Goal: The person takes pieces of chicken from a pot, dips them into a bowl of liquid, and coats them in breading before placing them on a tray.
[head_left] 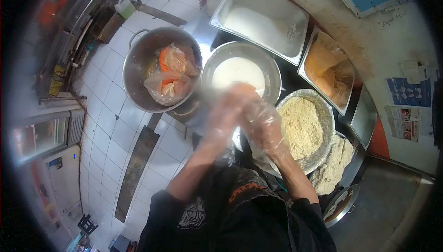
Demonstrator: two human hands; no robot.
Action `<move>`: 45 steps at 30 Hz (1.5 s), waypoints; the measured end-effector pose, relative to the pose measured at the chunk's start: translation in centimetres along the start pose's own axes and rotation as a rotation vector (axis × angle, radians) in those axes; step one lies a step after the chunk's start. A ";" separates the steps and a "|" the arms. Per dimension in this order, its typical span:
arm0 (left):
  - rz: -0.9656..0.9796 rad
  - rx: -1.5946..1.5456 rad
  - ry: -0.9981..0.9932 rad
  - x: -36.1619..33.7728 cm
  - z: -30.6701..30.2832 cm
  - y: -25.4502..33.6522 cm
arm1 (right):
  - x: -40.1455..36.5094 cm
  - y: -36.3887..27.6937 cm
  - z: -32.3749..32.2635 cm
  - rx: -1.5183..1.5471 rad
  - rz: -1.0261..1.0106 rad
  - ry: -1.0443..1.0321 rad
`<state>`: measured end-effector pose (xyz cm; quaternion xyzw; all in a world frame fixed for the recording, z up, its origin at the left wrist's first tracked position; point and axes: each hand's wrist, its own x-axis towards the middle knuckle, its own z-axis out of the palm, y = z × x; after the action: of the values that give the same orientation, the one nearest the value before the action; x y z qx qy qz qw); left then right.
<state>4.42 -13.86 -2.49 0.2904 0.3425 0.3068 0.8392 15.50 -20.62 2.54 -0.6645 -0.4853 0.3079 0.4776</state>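
Note:
Both hands wear clear plastic gloves and meet over the near edge of a metal bowl [237, 69] of white batter. My left hand [228, 109] is smeared by motion, so its fingers cannot be made out. Beside it, my right hand [263, 125] is bent inward with curled fingers, close to the left rim of a bowl of yellowish crumbs [302, 125]. Something pinkish-orange [243, 88] shows at the top of the hands, too blurred to tell what it is or which hand has it.
A large pot [134, 65] with bagged food stands at the left. Behind are a steel tray of white powder [258, 21] and a tray of orange-brown powder [327, 74]. Pale breaded pieces [334, 166] and a small pan [341, 206] lie at the right.

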 end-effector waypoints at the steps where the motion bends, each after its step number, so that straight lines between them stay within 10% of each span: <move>1: 0.057 0.070 0.010 0.2 -0.2 -0.8 | -0.4 0.3 -0.2 -0.002 0.002 0.001; 3: 0.038 -0.005 -0.031 1.2 -2.4 -2.4 | -1.3 1.8 -1.1 -0.277 -0.286 -0.088; 10: 0.171 0.267 -0.092 1.5 -4.2 -2.7 | -1.1 7.7 -3.7 0.226 0.643 0.104; 12: -0.185 0.116 -0.070 1.4 -3.7 -1.5 | -0.5 6.6 -4.3 0.339 0.848 -0.021; 25: -0.097 0.073 0.031 2.2 -5.5 -3.4 | 0.7 5.7 -4.7 0.310 0.867 0.162; 30: 0.236 0.133 -0.015 0.8 -7.0 -3.1 | 4.5 3.8 -6.2 0.132 0.542 -0.057; 36: 0.010 0.197 0.021 -1.5 -6.3 -2.6 | 6.4 12.6 -1.4 -0.108 0.155 -0.113; 38: 0.027 0.252 0.032 -1.7 -6.5 -3.0 | 5.9 12.9 0.4 -0.910 0.102 -0.482; 42: 0.089 0.182 0.013 -1.7 -7.2 -3.6 | 5.3 13.1 0.5 -0.495 0.174 -0.458; 45: 0.078 0.256 0.107 -1.8 -8.1 -5.0 | 7.3 10.0 -1.5 -0.734 0.409 -0.467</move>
<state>-1.11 -16.06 -10.08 0.3914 0.4114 0.3083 0.7632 22.79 -14.99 -5.90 -0.7840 -0.5157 0.3450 0.0196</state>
